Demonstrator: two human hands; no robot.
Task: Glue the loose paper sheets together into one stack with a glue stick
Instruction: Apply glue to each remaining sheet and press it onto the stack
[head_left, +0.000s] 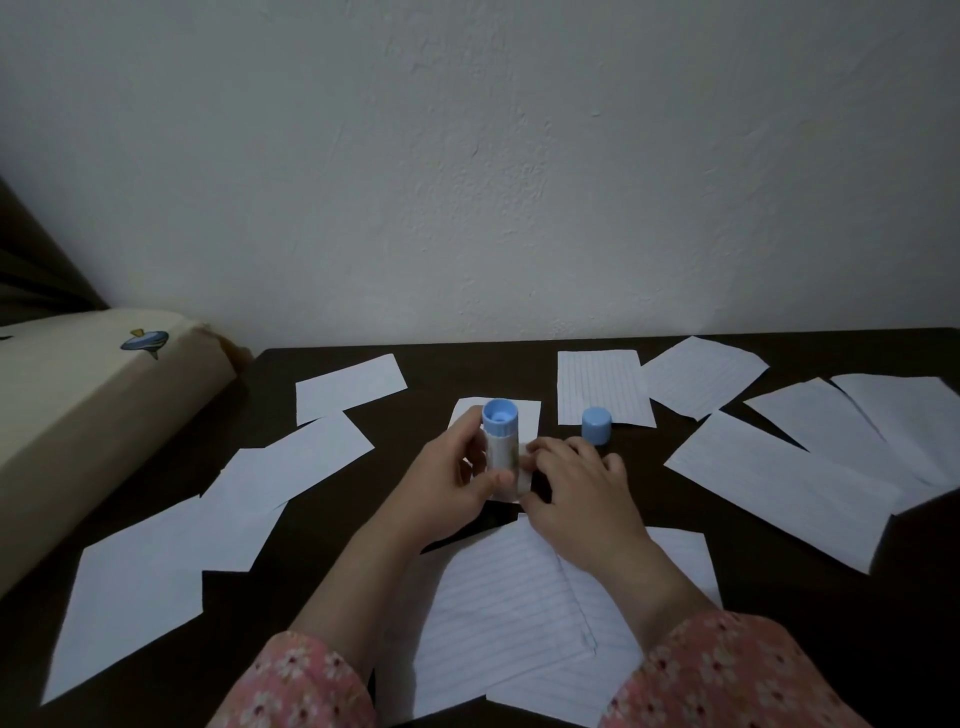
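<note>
The left hand (457, 480) grips an uncapped glue stick (501, 447), a pale cylinder with a light blue collar at its open top end, thumb across the front of the barrel and fingers curled round its far side. The stick is held roughly upright, just above the middle of the dark brown table (779, 582), and its open mouth faces the camera; the glue inside looks recessed, though the dim light makes that hard to judge. The right hand (576, 483) lies just beside the stick's lower end with its fingers bent, the fingertips at the barrel's base; whether they pinch it or only touch it cannot be told. The light blue round cap (596, 425) stands on the table just beyond the right hand, touching the near edge of a lined sheet.

Loose white lined paper sheets (779, 483) are scattered over the table: several overlapping toward the left edge, a row along the far edge, more overlapping toward the right edge. One small sheet (527, 421) lies directly behind the glue stick. Two larger lined sheets (509, 613) overlap at the near edge, under the forearms. Both wrists wear pink floral sleeves (727, 670). Off the table's left edge lies a cream cushion (93, 415) with a small blue print.
</note>
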